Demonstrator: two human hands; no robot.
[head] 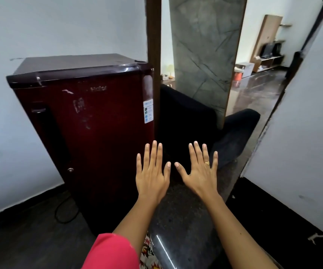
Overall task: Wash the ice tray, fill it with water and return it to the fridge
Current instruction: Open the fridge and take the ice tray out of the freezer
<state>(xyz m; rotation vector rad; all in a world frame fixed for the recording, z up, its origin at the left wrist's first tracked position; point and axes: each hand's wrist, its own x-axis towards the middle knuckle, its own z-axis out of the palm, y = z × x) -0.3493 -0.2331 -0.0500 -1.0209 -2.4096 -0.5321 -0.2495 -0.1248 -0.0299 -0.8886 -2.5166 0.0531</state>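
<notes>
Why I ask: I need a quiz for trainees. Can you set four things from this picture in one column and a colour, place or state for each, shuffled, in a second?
Column one:
1. fridge
2. right hand
3. sleeve
4. cable

Column two:
A. pink
B. wears a gold ring
C. dark red, door shut
D. lies looped on the floor

Pairs: 1-C, 2-B, 3-A, 4-D
</notes>
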